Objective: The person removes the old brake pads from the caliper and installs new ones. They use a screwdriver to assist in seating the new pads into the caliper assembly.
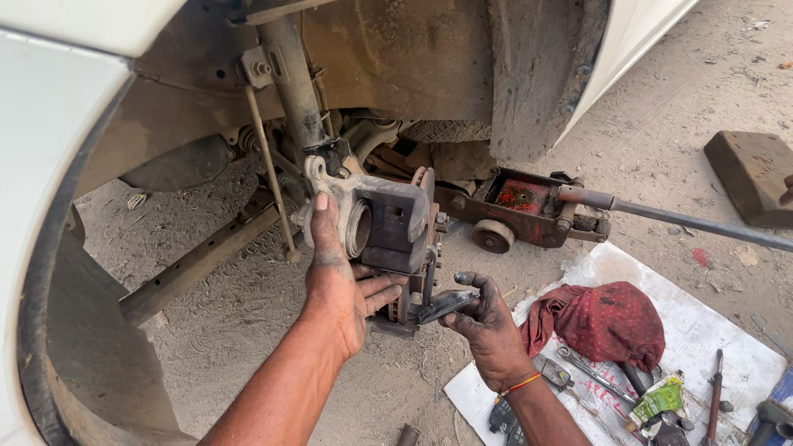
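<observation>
**Two hands on the brake caliper, pad at its lower edge**

Brake caliper hangs in the open wheel arch, just below the strut, swung out toward me. My left hand cups it from the left side and below: thumb up along the housing next to the piston bore, fingers curled under the body. Closed grip, carrying the caliper.

My right hand pinches a brake pad between thumb and fingertips. Pad is dark, tilted, its upper end touching the caliper's lower edge, just beside my left fingers.

Behind the caliper: red floor jack sits under the car on the dirt, its long handle running off to the right.

Near my right wrist: white sheet spread on the ground. On it, a red cloth bunched up, a spanner partly under the cloth, a screwdriver toward the right edge, a small green packet. Other tools at the bottom edge, too cropped to tell.

Dark block lies on the dirt at far right, well apart from the work.
</observation>
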